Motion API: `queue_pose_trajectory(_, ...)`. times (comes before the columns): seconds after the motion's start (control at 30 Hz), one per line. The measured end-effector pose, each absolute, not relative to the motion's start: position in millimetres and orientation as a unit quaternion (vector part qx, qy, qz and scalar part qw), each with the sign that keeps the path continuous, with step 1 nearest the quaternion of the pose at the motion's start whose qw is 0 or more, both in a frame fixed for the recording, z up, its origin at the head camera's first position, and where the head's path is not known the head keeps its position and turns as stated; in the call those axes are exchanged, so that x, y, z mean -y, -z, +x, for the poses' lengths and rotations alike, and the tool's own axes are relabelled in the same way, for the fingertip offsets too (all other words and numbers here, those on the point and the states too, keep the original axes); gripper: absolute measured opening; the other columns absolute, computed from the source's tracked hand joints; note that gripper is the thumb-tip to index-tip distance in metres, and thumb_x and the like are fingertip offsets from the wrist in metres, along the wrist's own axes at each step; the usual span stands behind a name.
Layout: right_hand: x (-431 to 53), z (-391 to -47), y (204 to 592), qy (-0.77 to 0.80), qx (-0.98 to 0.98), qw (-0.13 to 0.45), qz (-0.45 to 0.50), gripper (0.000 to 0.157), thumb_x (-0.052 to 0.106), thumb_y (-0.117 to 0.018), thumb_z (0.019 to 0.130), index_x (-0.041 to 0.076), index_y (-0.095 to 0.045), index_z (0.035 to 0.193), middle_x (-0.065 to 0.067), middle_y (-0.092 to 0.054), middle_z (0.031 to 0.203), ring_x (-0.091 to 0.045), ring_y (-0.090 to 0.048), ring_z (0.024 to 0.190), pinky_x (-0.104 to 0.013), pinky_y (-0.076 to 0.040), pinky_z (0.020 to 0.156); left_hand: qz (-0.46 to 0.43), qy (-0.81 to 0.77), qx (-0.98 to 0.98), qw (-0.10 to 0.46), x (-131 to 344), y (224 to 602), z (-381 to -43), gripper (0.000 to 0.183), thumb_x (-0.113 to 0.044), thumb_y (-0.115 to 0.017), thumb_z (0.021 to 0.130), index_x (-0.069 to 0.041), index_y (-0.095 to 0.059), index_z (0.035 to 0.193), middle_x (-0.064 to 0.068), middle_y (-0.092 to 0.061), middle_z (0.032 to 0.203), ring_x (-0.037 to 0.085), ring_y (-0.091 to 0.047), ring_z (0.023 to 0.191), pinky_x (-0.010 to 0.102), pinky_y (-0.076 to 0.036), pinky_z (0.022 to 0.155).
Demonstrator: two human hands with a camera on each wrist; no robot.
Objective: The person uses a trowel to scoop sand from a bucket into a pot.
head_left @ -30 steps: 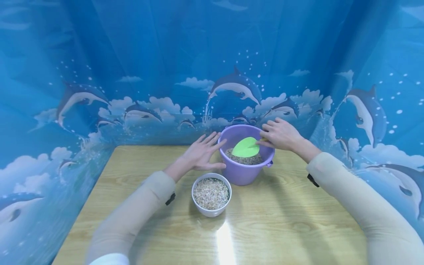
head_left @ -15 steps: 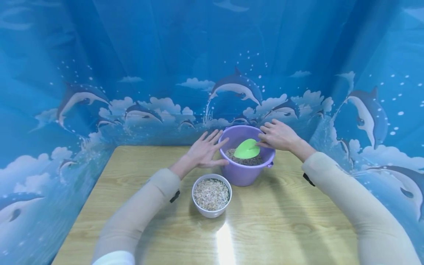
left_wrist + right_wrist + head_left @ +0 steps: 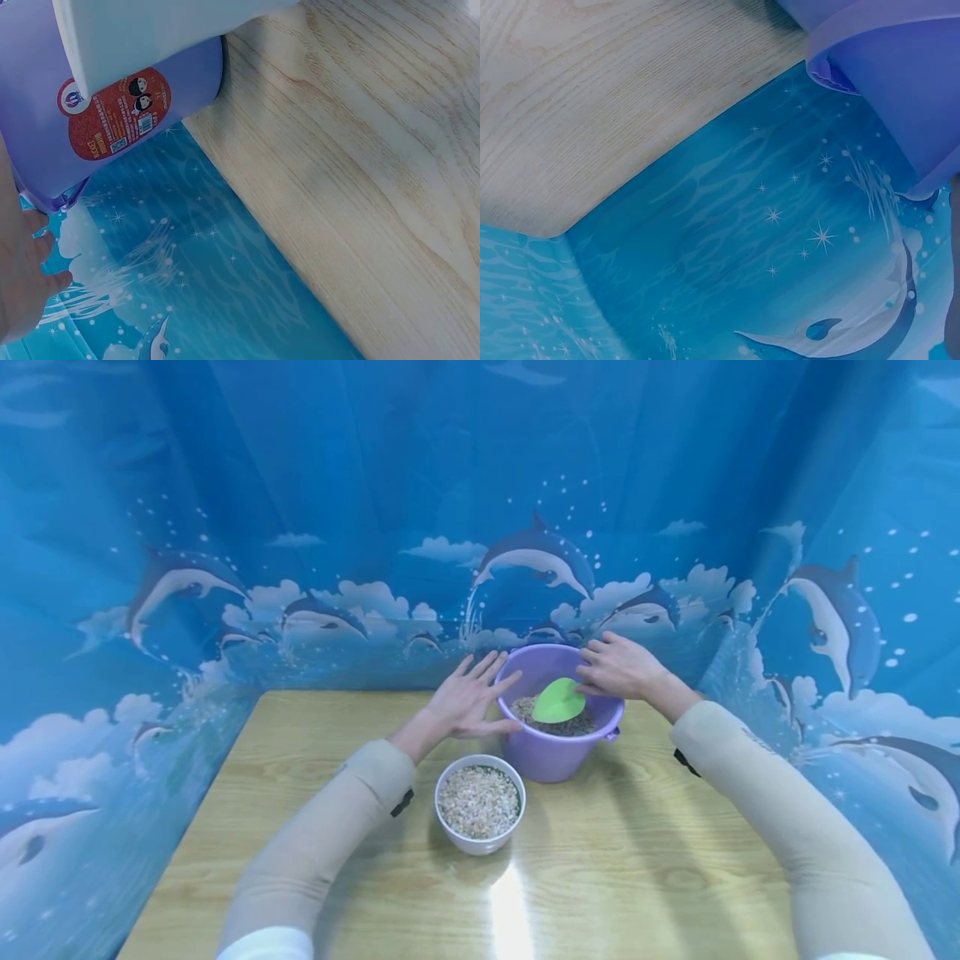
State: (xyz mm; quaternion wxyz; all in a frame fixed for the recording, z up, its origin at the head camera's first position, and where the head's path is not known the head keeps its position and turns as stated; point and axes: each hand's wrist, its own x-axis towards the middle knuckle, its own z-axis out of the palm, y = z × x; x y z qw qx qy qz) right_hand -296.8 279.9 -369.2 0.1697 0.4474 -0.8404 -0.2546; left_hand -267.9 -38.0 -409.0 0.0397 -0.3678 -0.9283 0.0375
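Note:
A purple bucket [image 3: 543, 762] stands near the far edge of the table, holding coarse brownish grains [image 3: 579, 725]. My left hand [image 3: 465, 703] lies at its left side, fingers spread, thumb and index finger at the rim. From the bucket's right, my right hand [image 3: 621, 667] grips a green toy shovel [image 3: 558, 701]; the leaf-shaped blade is inside, low over the grains. The handle is hidden by the fingers. In front stands a white bowl [image 3: 480, 847] filled with pale grains. In the left wrist view, the bucket shows a red label [image 3: 120, 112].
The wooden table [image 3: 637, 860] extends in front and to both sides. A blue dolphin-print curtain [image 3: 420, 527] hangs behind it and along both sides. A handle lug [image 3: 612, 734] sticks out at the bucket's right. The bowl stands close to the bucket's front left.
My right hand and the shovel have moved slightly left and down, the blade nearer the grains. My left hand has shifted a little right against the bucket. The bowl stays put.

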Motion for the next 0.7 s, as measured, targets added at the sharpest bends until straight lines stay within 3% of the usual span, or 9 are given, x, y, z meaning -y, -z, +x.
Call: queue_pose_trajectory(0.7,-264,-308,364,0.337,0.824,0.13,0.437,0.047,0.057,-0.065,0.099,0.013,-0.076,0.109,-0.011,-0.074,0.105,-0.029,-0.067,0.099,-0.046,-0.056,0.094,-0.372,-0.048,0.926,0.049,38,411,-269,0.096,-0.083,-0.035,0.098,-0.02,-0.024,0.17,0.019,-0.014,0.178,0.036,-0.018,0.166,0.061,-0.022,0.135)
